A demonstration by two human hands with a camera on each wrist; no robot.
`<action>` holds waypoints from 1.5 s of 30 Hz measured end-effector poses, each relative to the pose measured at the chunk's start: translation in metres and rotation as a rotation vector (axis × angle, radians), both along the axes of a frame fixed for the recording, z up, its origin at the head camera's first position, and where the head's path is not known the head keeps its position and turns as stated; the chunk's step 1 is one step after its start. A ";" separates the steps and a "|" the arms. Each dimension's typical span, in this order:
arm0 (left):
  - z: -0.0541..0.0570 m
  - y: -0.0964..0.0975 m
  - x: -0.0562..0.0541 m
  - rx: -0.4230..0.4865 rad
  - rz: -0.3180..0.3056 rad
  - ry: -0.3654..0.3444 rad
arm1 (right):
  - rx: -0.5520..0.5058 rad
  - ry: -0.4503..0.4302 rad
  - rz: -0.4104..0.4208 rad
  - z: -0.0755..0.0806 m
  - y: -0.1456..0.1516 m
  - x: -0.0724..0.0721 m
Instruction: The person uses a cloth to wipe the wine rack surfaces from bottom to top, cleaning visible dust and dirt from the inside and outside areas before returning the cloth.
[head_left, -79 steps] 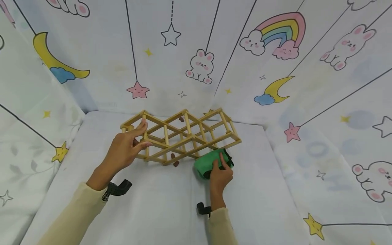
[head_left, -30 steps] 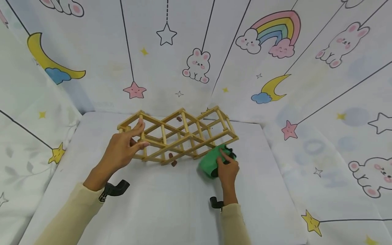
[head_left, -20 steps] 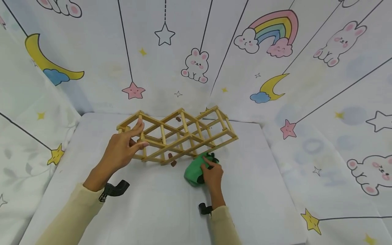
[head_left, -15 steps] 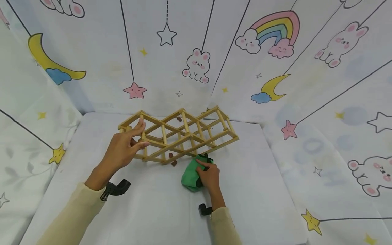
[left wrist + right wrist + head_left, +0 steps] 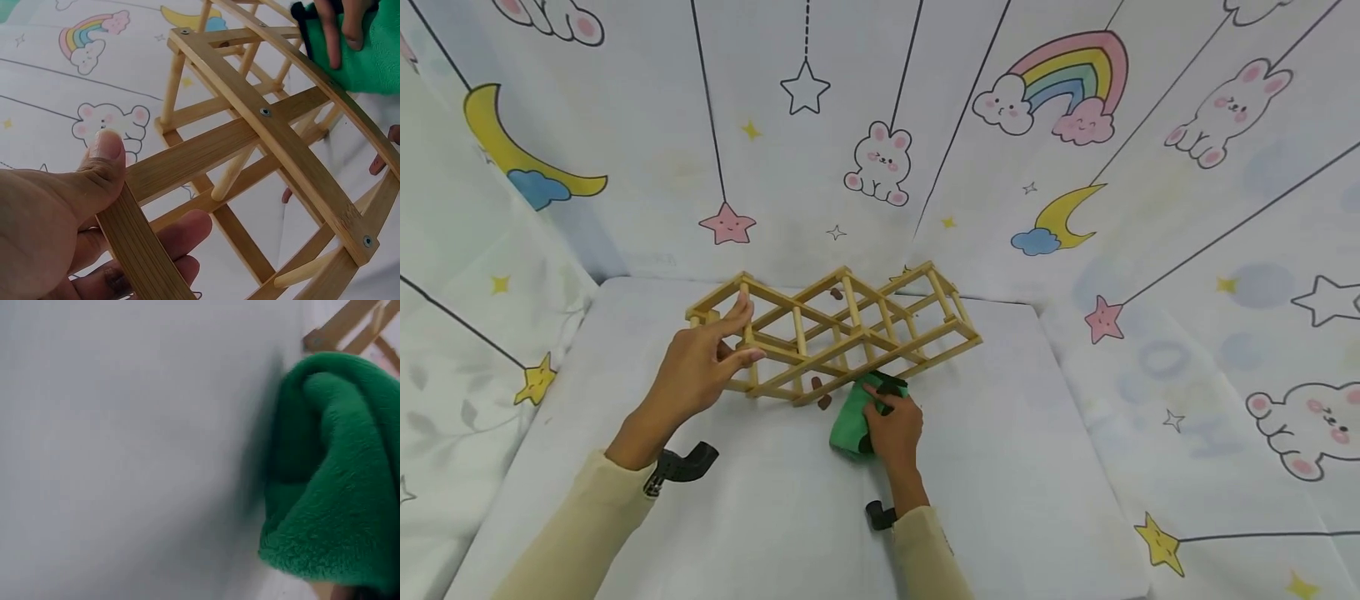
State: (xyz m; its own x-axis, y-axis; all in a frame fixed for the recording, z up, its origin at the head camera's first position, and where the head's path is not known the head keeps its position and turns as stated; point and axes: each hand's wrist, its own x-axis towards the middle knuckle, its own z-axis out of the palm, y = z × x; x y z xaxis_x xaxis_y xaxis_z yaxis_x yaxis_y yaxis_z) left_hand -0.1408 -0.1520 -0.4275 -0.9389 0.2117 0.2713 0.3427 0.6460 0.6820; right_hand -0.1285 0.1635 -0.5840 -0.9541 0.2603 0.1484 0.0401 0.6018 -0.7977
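A folding wooden rack of crossed slats and round dowels lies across the far part of the white table. My left hand grips its left end; in the left wrist view the thumb presses one side of a slat with fingers on the other. In my right hand is a folded green cloth with dark edging, held against the rack's near lower slat. Fluffy folds of the cloth fill the right side of the right wrist view. Its inner layers are hidden.
Several small brown pieces lie on the white table by and behind the rack. A printed fabric backdrop rises right behind and at both sides. Each wrist wears a black camera mount.
The right hand has moved the green cloth leftward along the rack's near side, from near its right end to the middle. The left hand keeps its grip and the rack stays put.
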 end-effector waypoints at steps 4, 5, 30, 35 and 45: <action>0.001 -0.001 0.000 0.000 0.005 0.007 | -0.053 -0.015 0.013 -0.003 -0.001 -0.004; 0.000 -0.002 0.000 0.002 0.005 0.010 | -0.049 -0.044 -0.012 -0.003 0.001 -0.004; 0.000 0.000 0.000 -0.001 0.001 -0.024 | -0.094 -0.030 -0.131 -0.013 -0.001 0.001; 0.000 0.001 0.000 0.002 -0.001 -0.029 | -0.124 0.024 -0.005 0.000 -0.011 0.016; -0.001 0.001 -0.001 0.006 0.004 -0.021 | -0.092 0.325 0.221 0.019 -0.058 0.013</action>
State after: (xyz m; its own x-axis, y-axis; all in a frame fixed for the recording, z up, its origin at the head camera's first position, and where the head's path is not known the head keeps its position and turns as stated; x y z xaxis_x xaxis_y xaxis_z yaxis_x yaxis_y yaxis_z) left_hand -0.1416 -0.1514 -0.4287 -0.9453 0.2064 0.2526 0.3256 0.6430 0.6932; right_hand -0.1157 0.1054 -0.5650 -0.8957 0.0802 0.4373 -0.3457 0.4929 -0.7985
